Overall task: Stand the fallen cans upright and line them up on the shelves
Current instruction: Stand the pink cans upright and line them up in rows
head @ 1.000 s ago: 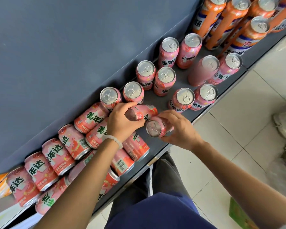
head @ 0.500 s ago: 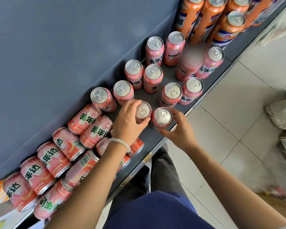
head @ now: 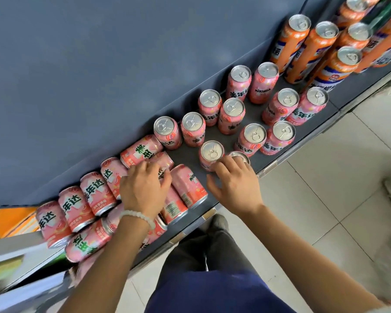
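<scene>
Left hand (head: 143, 190): laid over a fallen pink can (head: 161, 162), fingers curled onto it.
Right hand (head: 236, 184): fingers relaxed, gripping nothing, fingertips on the top of an upright pink can (head: 239, 155) at the shelf (head: 253, 114) front.
Fallen pink cans (head: 93, 195): heaped on their sides, shelf left.
Upright pink cans (head: 253, 134): stood in loose rows, shelf middle.
Orange cans (head: 321, 48): upright, far right.

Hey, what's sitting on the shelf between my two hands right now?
In the head view, one fallen pink can lies on its side between the left hand and right hand, on the grey shelf.
</scene>
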